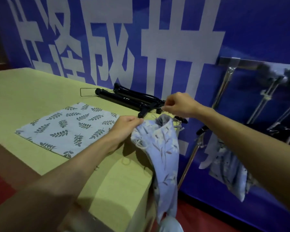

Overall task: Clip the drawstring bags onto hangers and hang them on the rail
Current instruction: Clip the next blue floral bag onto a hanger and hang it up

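Blue banner wall [241,30] with large white characters backs the whole scene. The worktop [32,91], yellow-green, stands against it and serves as the landmark. Right of the worktop stands the rail [244,63], with one floral bag [228,168] already hanging from it, so part of the task appears done. On the worktop, left of centre, a leaf-print bag [65,126] lies flat, apparently awaiting its turn. At the worktop's back edge lies a stack of black hangers [129,97]. Over the right corner of the worktop a floral drawstring bag [162,148] droops past the edge. The left hand [126,124] is closed, pinching the bag's gathered mouth, evidently to steady it. The right hand [179,104] is closed on a small clip at the hanger's end, probably to open it for the fabric.
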`<control>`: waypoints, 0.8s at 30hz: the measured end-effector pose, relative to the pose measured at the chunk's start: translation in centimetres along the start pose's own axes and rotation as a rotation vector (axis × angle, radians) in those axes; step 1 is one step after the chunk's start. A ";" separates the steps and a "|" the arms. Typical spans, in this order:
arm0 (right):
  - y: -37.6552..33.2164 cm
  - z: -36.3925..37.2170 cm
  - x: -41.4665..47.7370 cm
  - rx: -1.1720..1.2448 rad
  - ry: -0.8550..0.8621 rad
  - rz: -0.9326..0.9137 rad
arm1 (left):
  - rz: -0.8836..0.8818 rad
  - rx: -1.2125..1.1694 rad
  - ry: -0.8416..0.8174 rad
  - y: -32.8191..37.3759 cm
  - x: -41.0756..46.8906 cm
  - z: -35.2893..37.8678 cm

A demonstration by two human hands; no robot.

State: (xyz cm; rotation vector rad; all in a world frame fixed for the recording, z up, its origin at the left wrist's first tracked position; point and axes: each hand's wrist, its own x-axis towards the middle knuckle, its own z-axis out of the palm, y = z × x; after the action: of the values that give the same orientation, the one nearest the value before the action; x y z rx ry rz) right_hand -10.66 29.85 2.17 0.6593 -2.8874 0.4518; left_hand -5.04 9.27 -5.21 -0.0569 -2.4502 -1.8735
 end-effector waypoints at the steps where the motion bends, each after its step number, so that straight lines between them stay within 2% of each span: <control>1: 0.1 0.6 0.9 0.027 0.019 0.005 | -0.010 -0.021 -0.003 -0.5 0.2 0.1; 5: 0.1 2.7 5.0 0.090 0.063 0.028 | -0.012 -0.112 -0.057 -1.3 0.7 0.5; 8: -0.4 4.9 8.3 0.117 0.035 0.039 | -0.012 -0.142 -0.085 -1.8 1.3 0.6; 15: -1.9 9.5 13.6 -0.068 -0.176 0.068 | 0.013 -0.164 -0.083 -2.0 1.2 0.5; 20: -2.7 10.3 14.6 -0.226 -0.150 0.047 | 0.036 -0.161 -0.116 -2.3 1.2 0.3; 24: -2.9 9.6 14.5 -0.220 -0.133 0.036 | 0.042 -0.137 -0.137 -2.6 1.4 0.3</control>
State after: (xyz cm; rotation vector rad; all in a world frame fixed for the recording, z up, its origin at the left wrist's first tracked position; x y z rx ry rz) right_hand -23.00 18.51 -3.17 0.6246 -3.0164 0.0944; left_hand -6.58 8.85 -7.68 -0.2486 -2.3788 -2.0822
